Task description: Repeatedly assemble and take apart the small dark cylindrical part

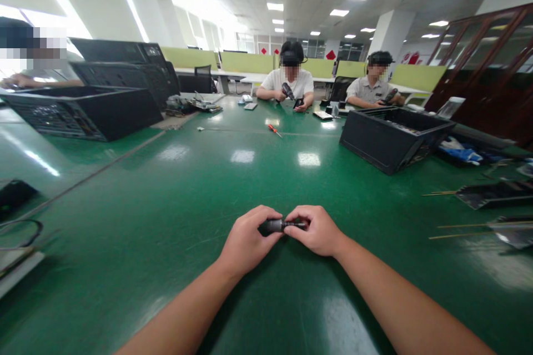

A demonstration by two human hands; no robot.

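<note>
Near the middle of the green table, my left hand is closed round a dark cylindrical tool part with a grey collar. From the right, my right hand pinches the thin dark shaft that joins the collar. Both hands are close together, with their fingertips almost touching. The far end of the tool part is hidden in my left palm.
A red screwdriver lies farther back. Black computer cases stand at the left and right. Trays with thin rods lie at the right edge. Three people sit around the table, one holding a power drill.
</note>
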